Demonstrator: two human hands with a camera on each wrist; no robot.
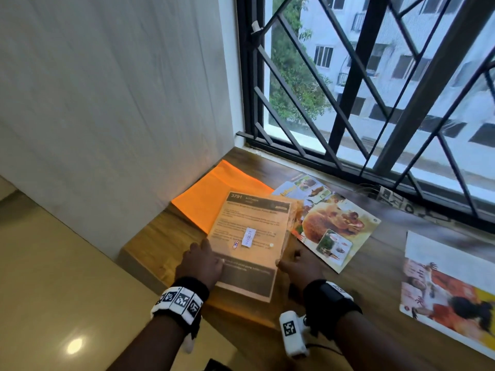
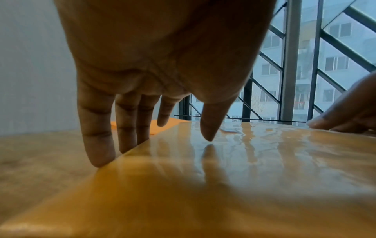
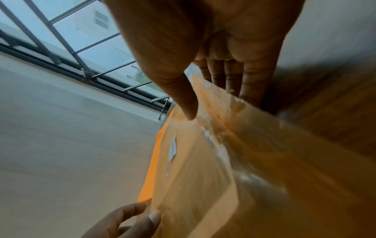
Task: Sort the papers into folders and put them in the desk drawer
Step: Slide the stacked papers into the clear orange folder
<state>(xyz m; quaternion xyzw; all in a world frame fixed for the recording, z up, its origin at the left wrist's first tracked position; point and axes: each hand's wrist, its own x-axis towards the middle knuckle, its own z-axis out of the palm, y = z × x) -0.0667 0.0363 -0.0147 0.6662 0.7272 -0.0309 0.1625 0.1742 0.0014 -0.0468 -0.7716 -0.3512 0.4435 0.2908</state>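
A translucent orange folder (image 1: 249, 236) with a printed sheet inside lies on the wooden desk (image 1: 160, 236), partly over a plain bright orange folder (image 1: 214, 194). My left hand (image 1: 205, 257) sits at its left edge. In the left wrist view the fingers (image 2: 97, 136) run straight down along that edge and the thumb (image 2: 209, 128) points at the glossy top (image 2: 244, 177). My right hand (image 1: 293, 263) holds the right edge. The right wrist view shows its thumb (image 3: 187, 103) on the folder's face (image 3: 203, 161) and its fingers (image 3: 234, 77) behind the edge.
A food flyer (image 1: 334, 226) lies just right of the folder. Another colourful flyer (image 1: 450, 293) sits at the far right. A black window grille (image 1: 348, 103) closes the back. A white wall (image 1: 107, 103) stands at left, and the desk's left edge drops to a tiled floor (image 1: 53, 290).
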